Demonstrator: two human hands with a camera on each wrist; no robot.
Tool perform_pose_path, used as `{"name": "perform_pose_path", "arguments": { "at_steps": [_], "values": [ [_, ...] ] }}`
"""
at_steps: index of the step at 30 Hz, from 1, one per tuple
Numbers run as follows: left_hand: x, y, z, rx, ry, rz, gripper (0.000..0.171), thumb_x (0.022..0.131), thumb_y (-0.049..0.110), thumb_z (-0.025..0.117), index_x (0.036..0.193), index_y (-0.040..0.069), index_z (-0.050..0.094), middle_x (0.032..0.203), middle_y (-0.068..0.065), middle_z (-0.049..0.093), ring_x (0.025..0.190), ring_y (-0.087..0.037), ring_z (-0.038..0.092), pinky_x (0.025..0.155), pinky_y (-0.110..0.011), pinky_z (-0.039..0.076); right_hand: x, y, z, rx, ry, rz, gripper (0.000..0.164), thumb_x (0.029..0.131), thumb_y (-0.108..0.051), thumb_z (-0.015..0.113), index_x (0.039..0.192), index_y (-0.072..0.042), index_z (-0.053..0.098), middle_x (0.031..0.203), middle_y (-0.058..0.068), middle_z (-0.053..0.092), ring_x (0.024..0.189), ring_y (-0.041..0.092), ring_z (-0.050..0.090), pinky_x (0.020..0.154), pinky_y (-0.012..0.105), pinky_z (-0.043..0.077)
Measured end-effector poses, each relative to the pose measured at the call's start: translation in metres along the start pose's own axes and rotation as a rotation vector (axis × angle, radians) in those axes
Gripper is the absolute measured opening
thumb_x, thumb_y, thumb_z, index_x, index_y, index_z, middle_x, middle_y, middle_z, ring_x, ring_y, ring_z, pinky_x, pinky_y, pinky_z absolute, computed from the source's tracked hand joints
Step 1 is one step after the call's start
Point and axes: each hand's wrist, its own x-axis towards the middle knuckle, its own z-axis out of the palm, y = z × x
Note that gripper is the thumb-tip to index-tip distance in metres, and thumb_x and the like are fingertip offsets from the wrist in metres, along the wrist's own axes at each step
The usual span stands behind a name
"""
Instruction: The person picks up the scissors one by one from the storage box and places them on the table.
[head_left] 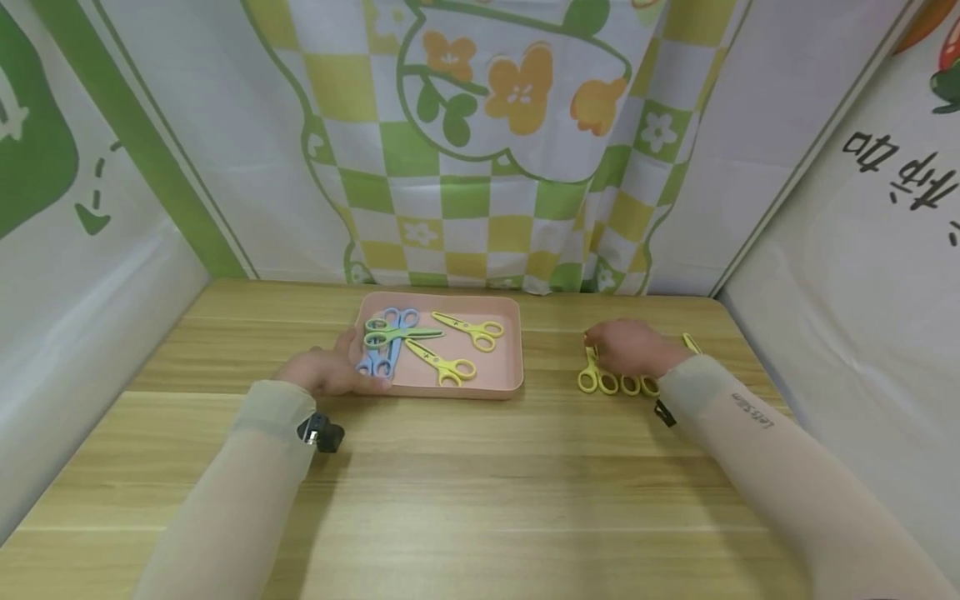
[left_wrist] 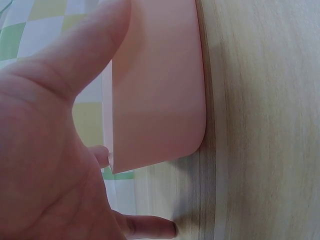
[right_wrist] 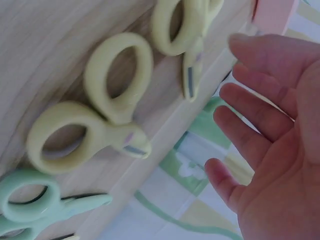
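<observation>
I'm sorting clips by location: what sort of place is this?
Probably a small staged booth, perhaps for recording: printed sheets hang around the wooden table on three sides, with a pink tray of scissors on it.

"Lets Slim" lettering [head_left: 752, 411] on the right sleeve [head_left: 813, 483], partly cropped Chinese characters [head_left: 925, 183] on the right wall [head_left: 847, 283], a dashed green arrow [head_left: 93, 220] on the left wall [head_left: 138, 250]

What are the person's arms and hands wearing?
Both arms have pale, close-fitting sleeves ending at the wrists. The right sleeve has small dark lettering that looks like "Lets Slim"; no lettering shows on the left sleeve. A chunky black gadget sits at the left wrist. No gloves or rings show.
</observation>
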Motion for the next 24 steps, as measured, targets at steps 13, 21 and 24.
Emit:
{"name": "perform_pose_path", "arguments": {
  "at_steps": [13, 21, 24],
  "values": [
    [0.002, -0.003, 0.001, -0.001, 0.0, 0.002, 0.16, 0.045, 0.089, 0.074, 0.159, 0.02, -0.015, 0.151, -0.043, 0.017, 0.136, -0.06, 0.021, 0.106, -0.069, 0.023, 0.036, -0.096, -0.01, 0.047, 0.015, -0.318, 0.056, 0.109, -0.039, 0.036, 0.155, -0.006, 0.036, 0.158, 0.012, 0.034, 0.145, 0.027, 0.03, 0.114, 0.055, 0.023],
    [0.004, -0.003, 0.0, 0.026, -0.001, 0.015, 0.154, 0.052, 0.088, 0.072, 0.158, 0.019, -0.017, 0.152, -0.043, 0.013, 0.137, -0.061, 0.016, 0.107, -0.07, 0.021, 0.054, -0.153, -0.002, -0.009, -0.206, -0.418, 0.073, 0.104, -0.061, 0.02, 0.158, -0.013, 0.028, 0.163, 0.003, 0.022, 0.148, 0.017, 0.02, 0.117, 0.055, 0.01],
    [0.005, -0.004, 0.0, 0.039, 0.006, 0.012, 0.154, 0.052, 0.089, 0.071, 0.158, 0.019, -0.016, 0.151, -0.044, 0.013, 0.137, -0.061, 0.018, 0.106, -0.07, 0.022, 0.062, -0.159, -0.003, 0.029, -0.257, -0.365, 0.072, 0.104, -0.061, 0.021, 0.158, -0.014, 0.029, 0.163, 0.002, 0.023, 0.148, 0.018, 0.02, 0.117, 0.055, 0.01]
  ]
}}
